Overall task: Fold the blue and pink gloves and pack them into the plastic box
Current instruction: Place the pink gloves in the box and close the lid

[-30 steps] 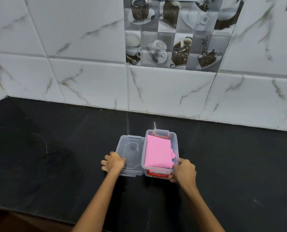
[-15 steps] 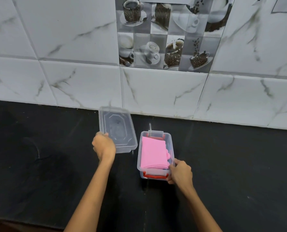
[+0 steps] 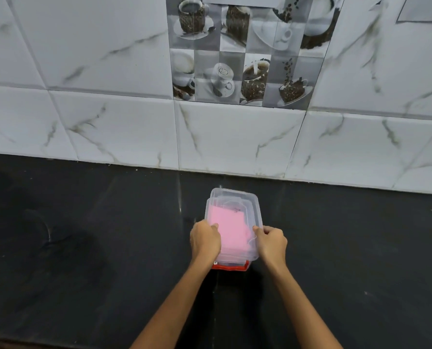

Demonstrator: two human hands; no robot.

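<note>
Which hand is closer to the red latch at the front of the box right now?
Left. The left hand rests on the lid's left edge, its wrist just above the red latch. The right hand grips the right edge, slightly farther off.

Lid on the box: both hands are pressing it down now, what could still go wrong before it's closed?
1. The lid looks slightly askew on the box, so it may not seat evenly.
2. The pink glove lies close under the lid and could get pinched at the rim.
3. The red latch at the near end looks unfastened; with the left hand and right hand pressing only that end, the far end may lift.
</note>
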